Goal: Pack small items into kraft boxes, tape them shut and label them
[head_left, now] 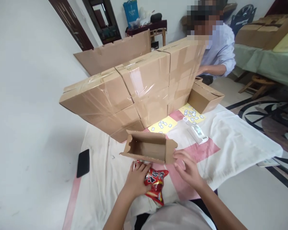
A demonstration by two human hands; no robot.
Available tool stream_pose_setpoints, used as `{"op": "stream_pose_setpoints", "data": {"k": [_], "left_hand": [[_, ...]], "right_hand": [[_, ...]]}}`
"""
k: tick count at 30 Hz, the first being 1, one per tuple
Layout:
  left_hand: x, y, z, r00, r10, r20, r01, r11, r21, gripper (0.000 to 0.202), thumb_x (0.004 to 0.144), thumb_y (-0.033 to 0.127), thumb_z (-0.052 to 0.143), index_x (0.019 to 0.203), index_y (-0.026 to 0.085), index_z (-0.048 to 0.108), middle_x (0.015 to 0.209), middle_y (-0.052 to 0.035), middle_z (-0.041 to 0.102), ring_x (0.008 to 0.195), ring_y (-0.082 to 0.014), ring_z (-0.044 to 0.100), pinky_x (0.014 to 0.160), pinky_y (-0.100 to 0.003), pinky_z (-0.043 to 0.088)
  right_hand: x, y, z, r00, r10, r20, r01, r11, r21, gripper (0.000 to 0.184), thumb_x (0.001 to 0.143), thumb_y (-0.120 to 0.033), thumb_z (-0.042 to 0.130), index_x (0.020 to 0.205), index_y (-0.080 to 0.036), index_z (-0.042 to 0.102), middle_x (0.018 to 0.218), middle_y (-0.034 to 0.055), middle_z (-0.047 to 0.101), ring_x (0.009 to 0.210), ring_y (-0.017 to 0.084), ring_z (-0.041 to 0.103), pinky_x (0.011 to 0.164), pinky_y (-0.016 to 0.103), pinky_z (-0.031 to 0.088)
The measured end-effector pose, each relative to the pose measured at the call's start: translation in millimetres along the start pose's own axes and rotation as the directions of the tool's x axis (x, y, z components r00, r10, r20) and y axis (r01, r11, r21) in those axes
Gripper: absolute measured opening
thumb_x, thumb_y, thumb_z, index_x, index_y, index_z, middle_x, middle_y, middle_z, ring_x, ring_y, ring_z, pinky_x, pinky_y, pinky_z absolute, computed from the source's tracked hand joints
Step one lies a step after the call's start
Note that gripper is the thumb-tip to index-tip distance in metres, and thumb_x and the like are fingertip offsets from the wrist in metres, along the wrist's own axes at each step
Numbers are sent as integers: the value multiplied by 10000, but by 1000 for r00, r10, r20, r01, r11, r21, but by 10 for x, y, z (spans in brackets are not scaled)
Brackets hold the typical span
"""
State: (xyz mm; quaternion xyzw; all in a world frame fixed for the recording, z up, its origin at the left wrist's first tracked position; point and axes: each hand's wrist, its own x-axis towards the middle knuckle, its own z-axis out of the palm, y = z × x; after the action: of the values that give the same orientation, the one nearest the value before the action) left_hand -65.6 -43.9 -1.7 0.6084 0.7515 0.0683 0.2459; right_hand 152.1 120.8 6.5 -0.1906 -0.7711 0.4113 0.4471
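A small open cardboard box [148, 148] lies on its side on the cloth-covered table [235, 143], its opening facing me. My left hand [136, 179] is closed on a red snack packet [156, 183] just below the box. My right hand [188, 167] is at the box's right flap, fingers spread and touching its edge.
A wall of taped cardboard cartons [139, 89] stands behind the small box. Yellow sheets with small white pieces [190, 114], a white tape dispenser [198, 133] and a black phone [83, 163] lie on the cloth. Another person [217, 48] sits behind the cartons at the right.
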Motion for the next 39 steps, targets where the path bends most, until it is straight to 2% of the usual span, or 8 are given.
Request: {"op": "stream_pose_setpoints", "data": {"k": [10, 13, 15, 19, 22, 24, 28, 39], "left_hand": [[-411, -9, -240, 974, -130, 184, 180, 940, -290, 485, 599, 489, 848, 985, 245, 682, 982, -22, 751, 847, -252, 723, 696, -312, 581], [-816, -119, -563, 936, -352, -7, 264, 715, -647, 717, 587, 581, 862, 1173, 254, 610, 910, -45, 757, 595, -238, 699, 401, -299, 506], [-928, -155, -894, 865, -438, -244, 73, 591, -804, 828, 512, 617, 910, 1166, 232, 578, 774, -56, 742, 492, -240, 660, 356, -316, 493], [-593, 33, -1601, 700, -441, -562, -40, 761, -647, 739, 566, 611, 894, 1091, 220, 549, 772, -32, 719, 522, -228, 671, 372, -298, 513], [-100, 273, -1927, 770, -248, -588, 91, 955, -283, 633, 696, 641, 794, 1109, 218, 569, 810, -21, 700, 601, -228, 684, 434, -285, 519], [188, 383, -1991, 847, 40, -530, 27, 993, 119, 549, 778, 678, 700, 1066, 220, 608, 804, -29, 681, 651, -243, 678, 504, -297, 515], [547, 447, -1865, 898, 422, -124, -269, 751, 602, 403, 925, 598, 569, 1116, 248, 630, 964, -76, 683, 821, -269, 685, 662, -322, 509], [919, 386, -1164, 787, 507, 352, -617, 629, 473, 139, 946, 292, 608, 1075, 241, 602, 1061, -68, 675, 968, -255, 663, 819, -338, 491]], "right_hand": [[-40, 330, 305, 924, 225, -309, -117, 936, 332, 93, 987, -289, 533, 983, -269, 624, 883, 55, 613, 930, 239, 634, 801, 415, 561], [-118, 368, 292, 921, 259, -292, -144, 921, 363, 78, 986, -287, 539, 988, -278, 616, 895, 63, 613, 903, 238, 647, 630, 338, 569], [-142, 383, 281, 929, 266, -259, -147, 905, 400, 74, 988, -278, 539, 1001, -276, 612, 922, 72, 596, 865, 222, 640, 515, 276, 533], [-142, 413, 237, 958, 222, -183, -122, 889, 442, 105, 992, -256, 529, 1026, -281, 625, 961, 84, 568, 888, 219, 621, 490, 256, 531], [-146, 408, 207, 966, 203, -158, -112, 886, 449, 121, 992, -250, 527, 1030, -287, 636, 965, 88, 561, 918, 231, 612, 490, 261, 525], [-172, 375, 205, 963, 212, -165, -117, 884, 452, 128, 997, -247, 520, 1023, -285, 639, 963, 85, 568, 927, 230, 612, 503, 261, 522], [-262, 274, 254, 940, 274, -201, -155, 871, 466, 123, 1011, -250, 506, 1009, -272, 627, 969, 75, 584, 903, 211, 615, 532, 258, 511], [-455, 341, 302, 972, 188, -138, -106, 883, 456, 168, 1018, -180, 468, 1015, -262, 614, 962, 66, 585, 954, 205, 595, 698, 297, 506]]}}
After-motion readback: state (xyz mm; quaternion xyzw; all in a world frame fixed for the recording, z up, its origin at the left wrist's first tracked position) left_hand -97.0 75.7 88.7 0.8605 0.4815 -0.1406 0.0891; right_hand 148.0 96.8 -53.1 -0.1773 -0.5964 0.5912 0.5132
